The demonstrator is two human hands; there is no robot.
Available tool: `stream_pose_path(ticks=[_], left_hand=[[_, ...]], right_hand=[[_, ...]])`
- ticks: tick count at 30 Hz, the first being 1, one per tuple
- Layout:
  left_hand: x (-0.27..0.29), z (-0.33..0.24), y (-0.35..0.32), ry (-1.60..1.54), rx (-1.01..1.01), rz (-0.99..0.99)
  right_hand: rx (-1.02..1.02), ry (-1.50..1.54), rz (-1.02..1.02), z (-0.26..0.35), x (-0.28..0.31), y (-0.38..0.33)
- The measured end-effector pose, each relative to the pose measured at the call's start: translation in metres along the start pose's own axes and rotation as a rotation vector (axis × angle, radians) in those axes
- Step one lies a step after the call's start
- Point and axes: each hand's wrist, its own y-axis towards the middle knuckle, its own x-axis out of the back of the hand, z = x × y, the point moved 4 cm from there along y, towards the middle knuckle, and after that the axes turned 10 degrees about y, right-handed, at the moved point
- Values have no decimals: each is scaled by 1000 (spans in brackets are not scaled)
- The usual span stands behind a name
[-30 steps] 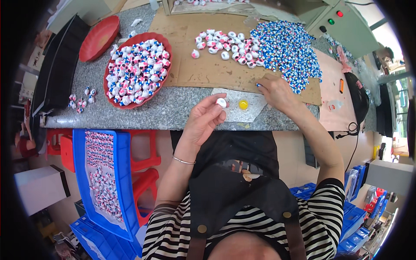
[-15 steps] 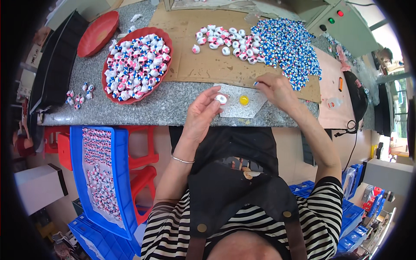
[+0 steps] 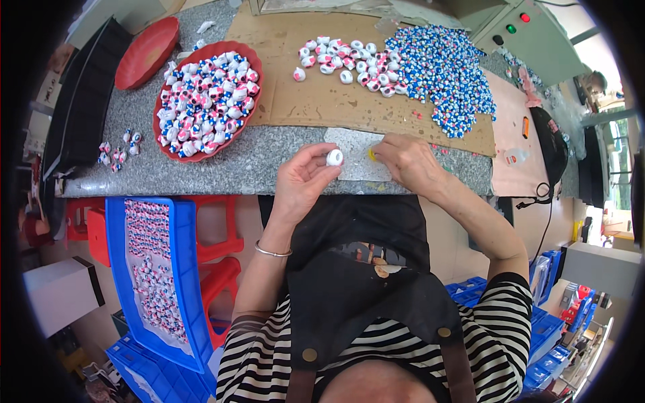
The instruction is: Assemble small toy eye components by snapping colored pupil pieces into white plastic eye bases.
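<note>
My left hand (image 3: 306, 176) pinches a white, rounded plastic piece (image 3: 334, 158) with a dark opening and a trace of pink, held upright at the fingertips. My right hand (image 3: 411, 161) is closed in a pinch, its fingertips down at a yellow glue-like dab (image 3: 372, 154). The fingers hide whatever they hold; half a second ago a small blue-and-white piece showed at their tips. Below both hands lies a pale, glossy sheet (image 3: 356, 169) on the grey speckled counter (image 3: 255, 171).
Ahead, cardboard (image 3: 289, 107) carries white-and-pink pieces (image 3: 346, 77) and a pile of small blue-and-white pieces (image 3: 437, 74). A red bowl (image 3: 161, 138) full of joined pieces stands left, near an empty red dish (image 3: 146, 57). A blue crate (image 3: 195, 282) sits below the counter.
My right hand has moved left and down from beside the sheet to the yellow dab, covering much of it. My left hand has shifted slightly left, still holding the white piece.
</note>
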Motion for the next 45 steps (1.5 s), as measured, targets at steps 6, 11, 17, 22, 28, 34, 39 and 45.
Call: stream_pose_path(ticks=[6, 11, 17, 22, 28, 34, 39, 45], left_hand=[[-19, 10, 4, 239, -130, -91], [-37, 1, 4, 625, -457, -138], [-43, -1, 8, 411, -301, 107], [-45, -13, 10, 226, -38, 418], [-42, -12, 11, 257, 39, 403], [21, -49, 27, 689, -201, 25], [111, -122, 34, 1293, -553, -489], [62, -122, 64, 1372, -766, -526]], right_hand=[[-264, 339, -187, 5, 11, -11], [-683, 1083, -352, 0, -1, -28], [-497, 945, -294, 17, 10, -28], [-160, 598, -286, 38, 29, -22], [-193, 674, -268, 32, 18, -20], [-273, 469, -360, -15, 24, -19], [-264, 38, -491, -99, 57, -20], [-341, -207, -210, -122, 53, 3]])
